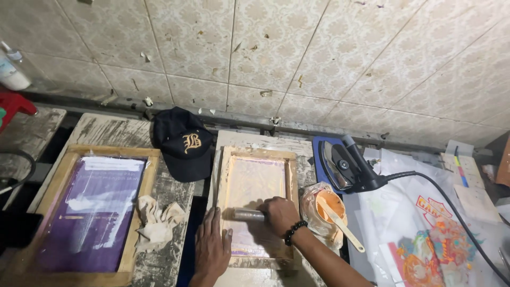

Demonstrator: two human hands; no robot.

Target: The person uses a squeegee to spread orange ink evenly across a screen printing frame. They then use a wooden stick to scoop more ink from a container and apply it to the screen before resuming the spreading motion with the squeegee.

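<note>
I have my right hand (280,213) clamped around the squeegee (248,214), which lies across the middle of the small frame (259,204) on the counter (111,130). My left hand (211,248) lies flat, fingers spread, pressing the frame's left rail. To pull well, I judge I should keep that rail pinned so the frame cannot creep, hold the squeegee square to the rails, and draw it with even pressure.

Right of the frame, touching its rail, a clear bag (321,215) holds a cup of orange ink (330,205) with a pale stick (340,224) in it. Beyond the bag stands an iron (348,166) on its heel, its cord running right. Further right lie printed sheets (431,250) with red, orange and teal artwork. Left of the frame sit a crumpled rag (157,218) and a larger frame (90,210) with purple mesh; behind them a black cap (183,143) bears a gold emblem. A white bottle (11,72) stands at far left.
</note>
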